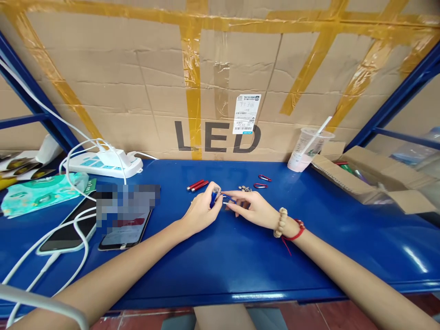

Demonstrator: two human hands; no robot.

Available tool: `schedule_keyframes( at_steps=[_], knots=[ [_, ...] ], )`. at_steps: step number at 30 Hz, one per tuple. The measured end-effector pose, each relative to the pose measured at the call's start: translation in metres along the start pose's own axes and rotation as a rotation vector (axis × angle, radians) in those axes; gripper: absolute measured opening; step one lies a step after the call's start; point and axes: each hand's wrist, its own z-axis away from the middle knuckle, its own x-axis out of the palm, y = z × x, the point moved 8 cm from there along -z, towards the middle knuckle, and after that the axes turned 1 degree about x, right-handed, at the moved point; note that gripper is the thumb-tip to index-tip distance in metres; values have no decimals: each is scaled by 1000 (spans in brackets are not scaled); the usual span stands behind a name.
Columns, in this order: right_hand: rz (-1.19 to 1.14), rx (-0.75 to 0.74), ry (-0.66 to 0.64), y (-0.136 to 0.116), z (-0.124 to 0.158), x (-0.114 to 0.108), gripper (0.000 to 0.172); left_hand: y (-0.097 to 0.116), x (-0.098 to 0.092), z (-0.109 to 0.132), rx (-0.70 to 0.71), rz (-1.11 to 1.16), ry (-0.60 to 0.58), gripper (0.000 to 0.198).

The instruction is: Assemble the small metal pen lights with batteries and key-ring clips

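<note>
Near the middle of the blue table (206, 275), my left hand (202, 208) is closed around a small blue cylinder (213, 197) whose round silvery end faces up. My right hand (252, 208) pinches a blue carabiner (228, 199) close against the cylinder; whether the two are joined cannot be made out. Two red cylinders (197, 185) lie just behind my left hand. Behind my right hand are several small silvery round pieces (244, 188), partly hidden by it. Two red carabiners (260, 186) lie a little farther back to the right.
Two phones (70, 229) and white cables lie at the left, with a white power strip (103, 164) behind. A plastic cup with a straw (307, 149) stands back right, beside an open cardboard box (367, 176). A large carton (154, 91) walls off the back.
</note>
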Motion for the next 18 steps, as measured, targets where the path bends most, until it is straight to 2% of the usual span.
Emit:
schedule_keyframes(
  at_steps=[7, 18],
  knots=[
    [432, -189, 12, -12, 4, 1, 35, 5, 3, 2, 33, 37, -64, 5],
    [487, -287, -51, -13, 5, 10, 31, 7, 4, 3, 27, 35, -117, 10]
  ],
)
